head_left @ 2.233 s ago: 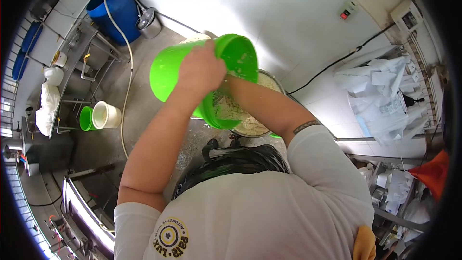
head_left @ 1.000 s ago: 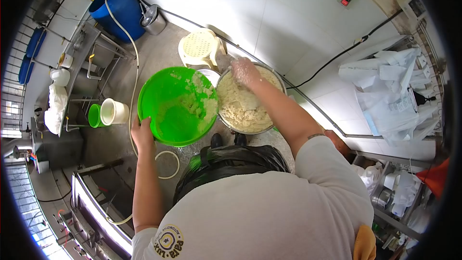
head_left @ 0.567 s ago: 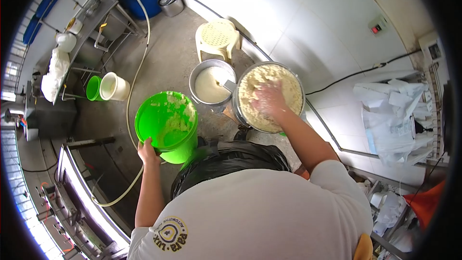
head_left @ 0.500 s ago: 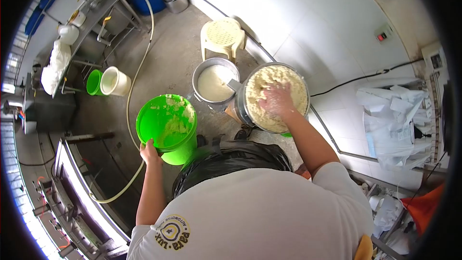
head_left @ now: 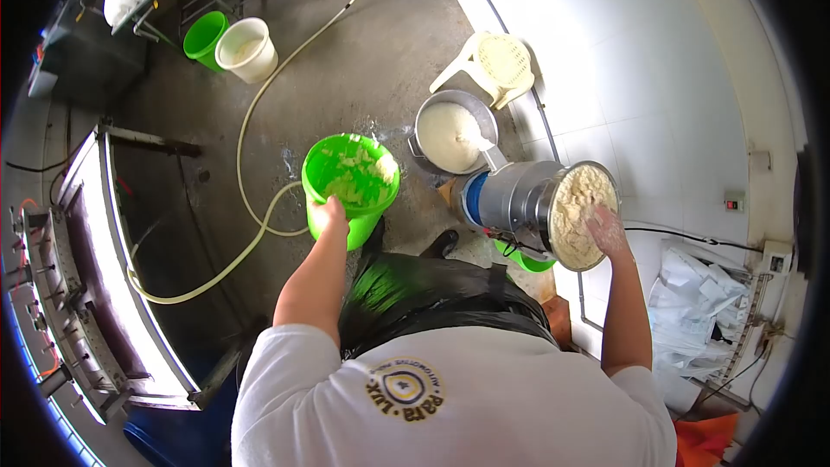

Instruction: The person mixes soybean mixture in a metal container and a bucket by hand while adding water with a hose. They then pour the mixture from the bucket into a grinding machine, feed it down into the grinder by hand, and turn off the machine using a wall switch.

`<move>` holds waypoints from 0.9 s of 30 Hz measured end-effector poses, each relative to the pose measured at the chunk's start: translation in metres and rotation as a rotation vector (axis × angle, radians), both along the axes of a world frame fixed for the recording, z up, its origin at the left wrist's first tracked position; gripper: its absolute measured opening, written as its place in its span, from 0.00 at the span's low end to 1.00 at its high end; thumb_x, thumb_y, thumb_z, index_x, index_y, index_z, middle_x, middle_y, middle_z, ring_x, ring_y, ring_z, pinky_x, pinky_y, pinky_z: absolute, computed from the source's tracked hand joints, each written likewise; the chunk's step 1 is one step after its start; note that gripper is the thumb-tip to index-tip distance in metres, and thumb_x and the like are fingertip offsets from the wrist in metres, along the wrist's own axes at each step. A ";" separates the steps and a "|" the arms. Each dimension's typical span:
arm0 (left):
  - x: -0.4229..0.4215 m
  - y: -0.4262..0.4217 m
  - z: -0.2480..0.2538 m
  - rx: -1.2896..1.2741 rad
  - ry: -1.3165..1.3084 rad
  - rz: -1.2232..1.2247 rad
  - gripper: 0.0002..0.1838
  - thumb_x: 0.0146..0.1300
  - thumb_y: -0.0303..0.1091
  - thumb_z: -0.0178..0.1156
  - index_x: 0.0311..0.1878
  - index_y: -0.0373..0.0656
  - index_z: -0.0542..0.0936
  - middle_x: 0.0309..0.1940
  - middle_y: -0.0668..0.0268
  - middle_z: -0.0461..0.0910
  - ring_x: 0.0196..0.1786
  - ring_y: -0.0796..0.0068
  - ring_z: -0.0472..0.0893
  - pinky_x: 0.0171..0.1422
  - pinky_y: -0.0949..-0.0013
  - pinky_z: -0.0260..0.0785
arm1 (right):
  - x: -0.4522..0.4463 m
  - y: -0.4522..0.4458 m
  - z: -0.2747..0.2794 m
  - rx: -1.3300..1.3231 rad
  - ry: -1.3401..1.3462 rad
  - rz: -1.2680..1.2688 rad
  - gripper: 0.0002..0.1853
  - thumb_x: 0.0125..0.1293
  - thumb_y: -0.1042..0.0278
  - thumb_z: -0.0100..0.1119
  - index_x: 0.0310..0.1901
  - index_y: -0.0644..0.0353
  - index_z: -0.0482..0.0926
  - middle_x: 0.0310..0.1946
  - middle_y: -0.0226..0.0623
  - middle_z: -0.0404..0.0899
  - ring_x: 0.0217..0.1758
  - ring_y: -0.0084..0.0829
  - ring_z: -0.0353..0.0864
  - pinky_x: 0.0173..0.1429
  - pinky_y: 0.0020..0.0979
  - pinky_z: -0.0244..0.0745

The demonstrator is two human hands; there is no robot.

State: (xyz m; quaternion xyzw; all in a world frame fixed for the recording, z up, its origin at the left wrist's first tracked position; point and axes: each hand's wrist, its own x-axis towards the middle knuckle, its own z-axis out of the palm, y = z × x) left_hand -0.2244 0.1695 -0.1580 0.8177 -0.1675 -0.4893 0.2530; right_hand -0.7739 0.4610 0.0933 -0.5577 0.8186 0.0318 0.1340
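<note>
My left hand (head_left: pixel 332 213) grips the near rim of a green bucket (head_left: pixel 350 223), its fingers closed around the edge. Crumbly pale residue clings to the bucket's inner wall. On the right, my right hand (head_left: pixel 608 230) rests on a heap of pale, grainy mash (head_left: pixel 581 207), fingers apart and dusted with the same stuff. That mash fills the round top of a metal machine (head_left: pixel 521 195), which looks like a grinder. From the machine, a metal spout (head_left: pixel 494 157) reaches over a metal pot (head_left: pixel 418 149) of whitish contents.
A cream plastic stool (head_left: pixel 504 59) stands by the wall behind the pot. A pale hose (head_left: pixel 251 130) curves across the floor on my left. Farther back are a white bucket (head_left: pixel 259 65) and another green bucket (head_left: pixel 206 39). Plastic bags (head_left: pixel 696 303) hang at right.
The camera view has swung, so most things appear farther right. My right hand has shifted from the middle of the mash toward its right edge. My left hand still holds the tilted green bucket.
</note>
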 end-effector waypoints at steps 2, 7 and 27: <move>0.004 -0.014 -0.034 -0.080 0.127 0.016 0.39 0.67 0.39 0.70 0.78 0.51 0.64 0.66 0.52 0.79 0.56 0.50 0.86 0.44 0.52 0.85 | 0.003 0.012 0.006 0.063 0.003 -0.020 0.23 0.72 0.53 0.62 0.57 0.65 0.83 0.57 0.59 0.83 0.62 0.60 0.81 0.69 0.52 0.75; 0.071 -0.038 -0.075 0.215 -0.121 0.002 0.51 0.59 0.56 0.77 0.77 0.39 0.64 0.73 0.43 0.72 0.71 0.41 0.77 0.73 0.46 0.75 | 0.001 0.045 0.000 0.144 0.035 -0.155 0.25 0.69 0.52 0.67 0.55 0.68 0.84 0.56 0.61 0.83 0.63 0.61 0.80 0.70 0.51 0.75; 0.568 -0.003 0.056 -0.270 -0.356 0.675 0.54 0.62 0.61 0.74 0.78 0.30 0.63 0.76 0.47 0.70 0.73 0.46 0.76 0.76 0.50 0.71 | -0.008 0.047 0.026 0.209 0.100 -0.281 0.21 0.69 0.50 0.63 0.51 0.61 0.84 0.46 0.56 0.86 0.54 0.58 0.84 0.60 0.50 0.79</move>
